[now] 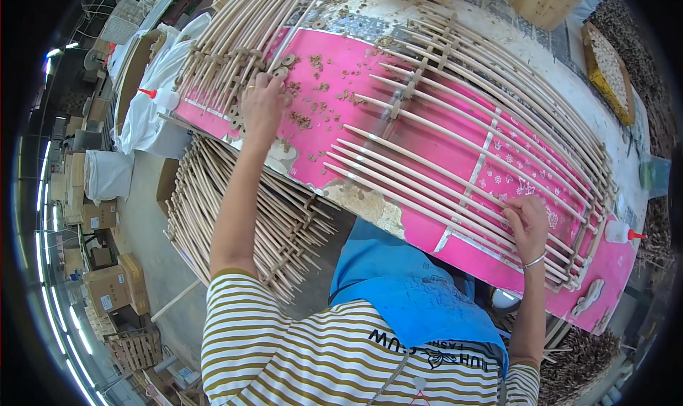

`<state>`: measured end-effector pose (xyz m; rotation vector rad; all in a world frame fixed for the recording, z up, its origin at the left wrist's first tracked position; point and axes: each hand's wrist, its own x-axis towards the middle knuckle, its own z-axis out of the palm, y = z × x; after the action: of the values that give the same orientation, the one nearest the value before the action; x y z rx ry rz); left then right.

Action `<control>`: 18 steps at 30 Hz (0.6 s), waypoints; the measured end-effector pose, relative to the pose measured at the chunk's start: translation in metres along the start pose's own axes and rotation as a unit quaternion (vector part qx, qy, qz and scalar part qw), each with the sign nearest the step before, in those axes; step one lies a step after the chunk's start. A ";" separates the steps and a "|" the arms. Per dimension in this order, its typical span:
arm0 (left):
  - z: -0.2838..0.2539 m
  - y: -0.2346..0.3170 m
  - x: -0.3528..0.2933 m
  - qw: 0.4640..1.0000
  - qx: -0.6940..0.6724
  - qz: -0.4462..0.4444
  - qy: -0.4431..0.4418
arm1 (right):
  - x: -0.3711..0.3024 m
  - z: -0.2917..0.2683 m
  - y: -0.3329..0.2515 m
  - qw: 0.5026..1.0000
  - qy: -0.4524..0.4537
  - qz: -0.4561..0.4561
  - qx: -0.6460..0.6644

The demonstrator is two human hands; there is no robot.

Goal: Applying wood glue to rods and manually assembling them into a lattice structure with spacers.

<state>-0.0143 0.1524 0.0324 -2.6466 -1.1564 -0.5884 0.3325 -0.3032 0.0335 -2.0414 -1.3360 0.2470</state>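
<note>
My left hand (262, 109) is at the far left of the pink tabletop, fingers curled downward beside small round wooden discs (287, 60) and the ends of a bundle of thin wooden rods (226, 47). What its fingertips hold, if anything, is hidden. On the right, my right hand (528, 225) pinches a pale wooden rod (455, 180) near its right end. That rod lies among several long parallel rods joined to a wooden crosspiece (595, 217) at the right. Another crosspiece (413, 84) runs under the rods near their left part.
Wood crumbs (302, 120) litter the pink cover (313, 150). Glue bottles with red tips stand at the left (165, 98) and right (620, 232). A large stack of rod assemblies (235, 207) lies below the table's left edge. A yellow-sided tray (606, 72) sits at the far right.
</note>
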 end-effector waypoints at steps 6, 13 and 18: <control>0.013 -0.032 0.012 0.993 0.082 0.055 -0.068 | 0.002 0.005 0.001 0.999 0.003 -0.023 -0.037; 0.014 -0.035 0.016 0.993 0.072 0.085 -0.046 | 0.005 0.012 0.010 0.998 -0.009 -0.028 -0.048; -0.006 0.014 -0.004 0.931 -0.353 -0.051 -0.077 | 0.002 0.010 0.005 1.000 0.003 -0.008 -0.016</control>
<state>-0.0077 0.1380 0.0363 -3.2878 -1.3217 -0.9882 0.3323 -0.2982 0.0225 -2.0557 -1.3595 0.2134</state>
